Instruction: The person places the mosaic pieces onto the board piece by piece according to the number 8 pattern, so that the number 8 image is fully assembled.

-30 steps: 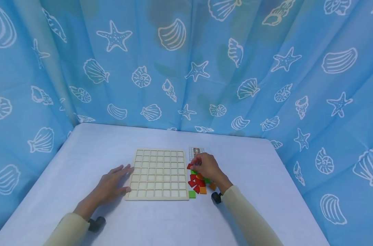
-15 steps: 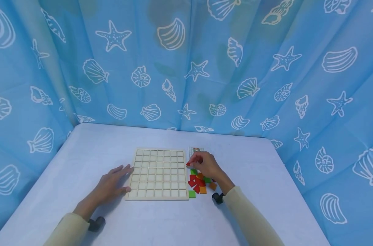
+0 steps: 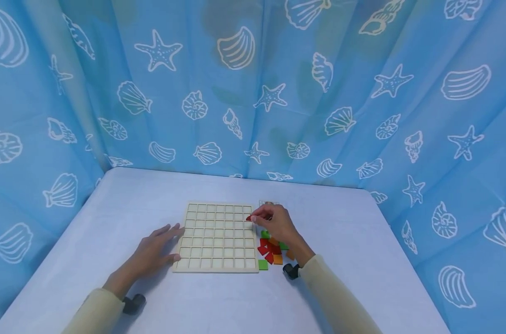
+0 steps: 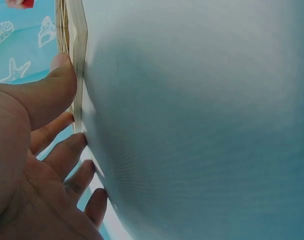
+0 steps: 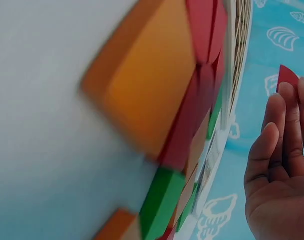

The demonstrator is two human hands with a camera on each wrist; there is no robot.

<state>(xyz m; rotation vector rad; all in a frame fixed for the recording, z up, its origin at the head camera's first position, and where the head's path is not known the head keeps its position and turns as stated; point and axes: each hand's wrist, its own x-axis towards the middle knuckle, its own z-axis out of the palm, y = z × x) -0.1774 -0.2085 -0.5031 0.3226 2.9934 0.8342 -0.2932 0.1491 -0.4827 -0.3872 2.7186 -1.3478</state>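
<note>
**Thin, pointed red piece (image 3: 249, 218) pinched in the right hand (image 3: 279, 223) above the right side of a pale, gridded wood-look board (image 3: 218, 242)**

Head view: the piece juts left from the right hand's fingertips, over the rightmost column of cells, towards the board's far end. It is too small here to tell its long axis. The right hand is far the nearer to it; the left hand (image 3: 152, 250), fingers spread and loose, touches the board's left edge, so the hands are well apart, with the grid between. Leftward of the piece the grid opens out. Loose flat red, green and orange pieces (image 3: 274, 249) line the board's right side, near the right wrist. A flat green square (image 3: 263, 265) lies by the near right corner; a small printed card (image 3: 263, 202) is partly hidden behind the right hand.

Left wrist view: thumb and fingertips meet the board's edge without wrapping round it.

Right wrist view: the piece stands out from the fingertips against the blue shell-patterned curtain (image 5: 284, 37), apart from the board's edge; I judge there is a gap beneath it.
</note>
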